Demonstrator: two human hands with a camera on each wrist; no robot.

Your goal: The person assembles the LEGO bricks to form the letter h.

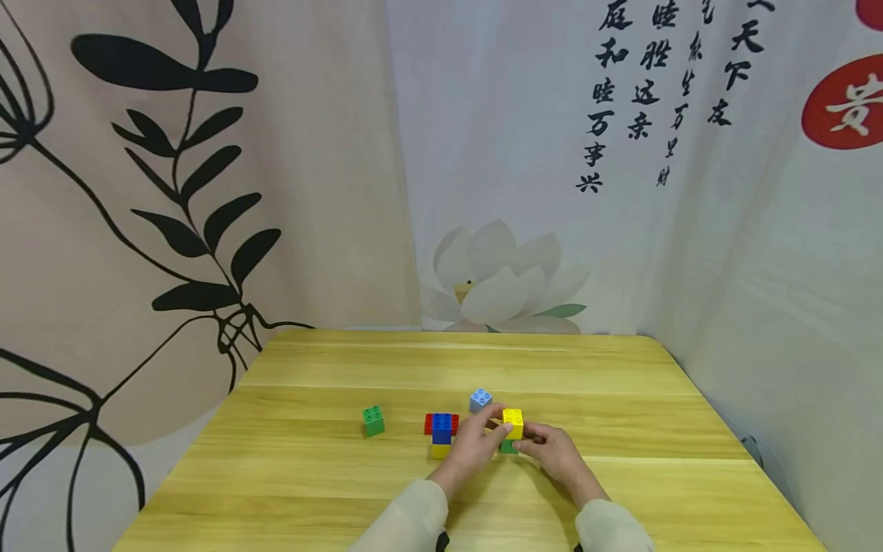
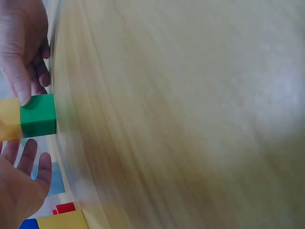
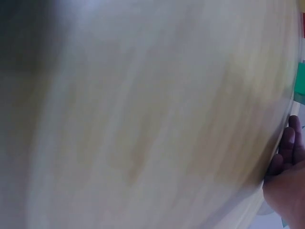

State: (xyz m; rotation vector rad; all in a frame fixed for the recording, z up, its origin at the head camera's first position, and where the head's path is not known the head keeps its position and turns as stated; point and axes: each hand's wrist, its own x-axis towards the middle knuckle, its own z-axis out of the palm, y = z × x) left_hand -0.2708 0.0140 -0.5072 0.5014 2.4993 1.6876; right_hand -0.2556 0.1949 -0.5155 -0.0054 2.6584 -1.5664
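A yellow toy brick point(image 1: 513, 422) stands on top of a green brick point(image 1: 509, 447), right of the table's middle. My left hand point(image 1: 474, 443) holds the yellow brick from the left between thumb and fingers. From the right, my right hand point(image 1: 560, 458) grips the green brick, its thumb at the near right side. The left wrist view shows the right thumb point(image 2: 19, 81) on the green brick point(image 2: 39, 116) close to the seam with the yellow one. Part of my right hand point(image 3: 288, 181) shows at the edge of the right wrist view, with its fingers partly curled.
Left of my hands, a dark blue brick point(image 1: 441, 426) sits with a red brick point(image 1: 428, 423) behind and a yellow brick point(image 1: 440, 451) below it. A light blue brick point(image 1: 480, 399) stands behind my left hand. Farther left is another green brick point(image 1: 373, 421) on the wooden table point(image 1: 290, 483).
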